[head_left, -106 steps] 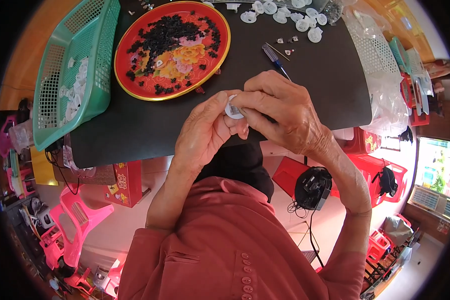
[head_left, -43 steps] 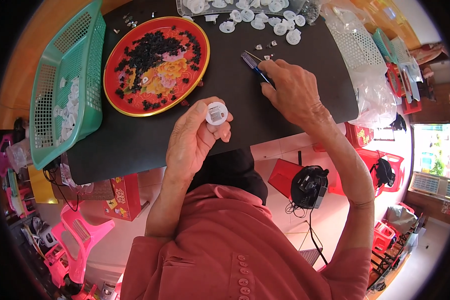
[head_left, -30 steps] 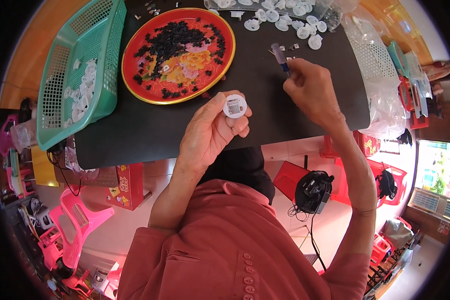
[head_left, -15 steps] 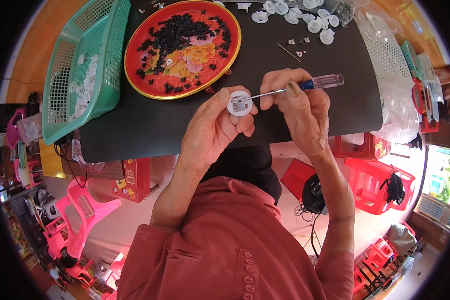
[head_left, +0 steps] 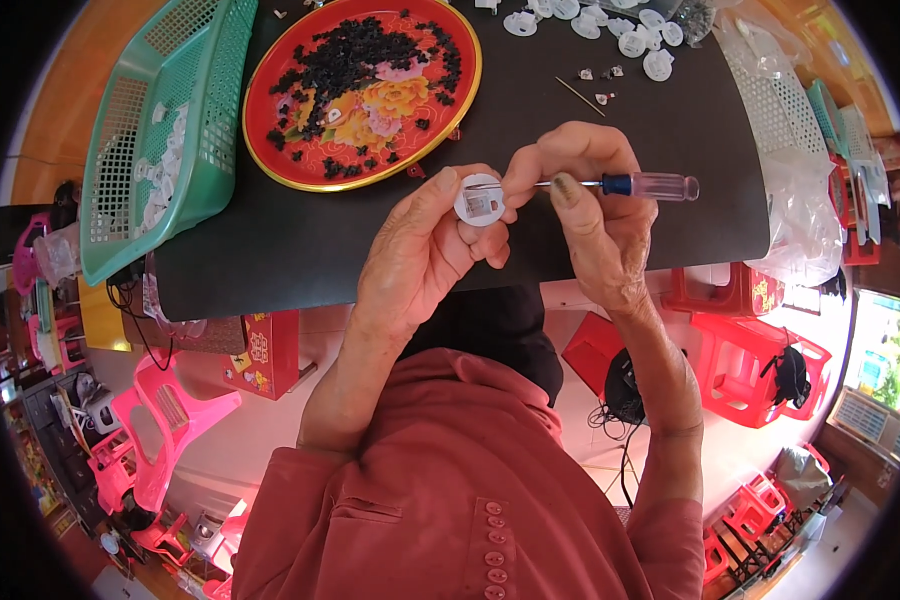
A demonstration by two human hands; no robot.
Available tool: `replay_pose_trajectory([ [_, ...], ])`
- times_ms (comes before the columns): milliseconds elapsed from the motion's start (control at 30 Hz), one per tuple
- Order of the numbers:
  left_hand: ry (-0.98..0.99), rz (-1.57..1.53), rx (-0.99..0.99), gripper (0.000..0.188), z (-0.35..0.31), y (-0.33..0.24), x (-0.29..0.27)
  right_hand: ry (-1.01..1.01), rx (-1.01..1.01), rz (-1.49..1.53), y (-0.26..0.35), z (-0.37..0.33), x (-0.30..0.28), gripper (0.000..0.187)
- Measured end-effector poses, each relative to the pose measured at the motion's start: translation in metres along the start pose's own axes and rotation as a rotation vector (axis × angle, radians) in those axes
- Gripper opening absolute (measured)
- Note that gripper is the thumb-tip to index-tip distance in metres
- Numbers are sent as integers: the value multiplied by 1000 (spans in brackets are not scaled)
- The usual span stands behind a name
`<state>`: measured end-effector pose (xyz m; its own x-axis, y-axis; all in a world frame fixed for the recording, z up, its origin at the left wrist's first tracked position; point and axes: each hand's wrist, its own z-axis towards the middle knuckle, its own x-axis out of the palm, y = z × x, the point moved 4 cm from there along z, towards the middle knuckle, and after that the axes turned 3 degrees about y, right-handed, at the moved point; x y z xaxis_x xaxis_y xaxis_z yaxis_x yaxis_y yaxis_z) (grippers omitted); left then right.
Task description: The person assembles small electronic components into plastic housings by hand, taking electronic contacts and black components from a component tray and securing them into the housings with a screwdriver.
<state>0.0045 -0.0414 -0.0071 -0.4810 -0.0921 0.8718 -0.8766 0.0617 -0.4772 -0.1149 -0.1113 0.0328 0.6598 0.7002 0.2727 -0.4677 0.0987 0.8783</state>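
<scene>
Between the thumb and fingers of my left hand (head_left: 420, 235) is a small round white plastic part (head_left: 480, 207), its recessed inner side facing up. My right hand (head_left: 595, 215) grips a screwdriver (head_left: 660, 186) with a clear handle and a blue collar. The thin metal shaft lies nearly level, pointing left, and its tip reaches the recess of the white part. My right index finger touches or nearly touches the part's right edge. Both hands are above the near edge of the black table (head_left: 370, 250).
A red, gold-rimmed tray (head_left: 370, 185) holds many small black pieces. Left of it stands a green basket (head_left: 215, 150) with white parts. More round white parts (head_left: 658, 66) lie at the back right, near a thin stick (head_left: 580, 96) and several tiny pieces. Clear plastic bags (head_left: 800, 220) hang at the right edge.
The screwdriver has swung from a slant to nearly level, its handle lower and slightly right. My right index finger has moved left to the white part. My left hand barely moved.
</scene>
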Motion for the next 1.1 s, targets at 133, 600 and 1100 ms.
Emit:
replay_pose_trajectory([
  [133, -1, 12, -3, 40, 0, -1, 1, 10, 12, 21, -6, -1, -1, 25],
  [600, -47, 78, 29, 39, -1, -1, 2, 14, -29, -104, -5, -5, -3, 22],
  [1100, 33, 18, -6, 39, 1, -1, -1, 23, -63, -61, -7, -5, -1, 20],
])
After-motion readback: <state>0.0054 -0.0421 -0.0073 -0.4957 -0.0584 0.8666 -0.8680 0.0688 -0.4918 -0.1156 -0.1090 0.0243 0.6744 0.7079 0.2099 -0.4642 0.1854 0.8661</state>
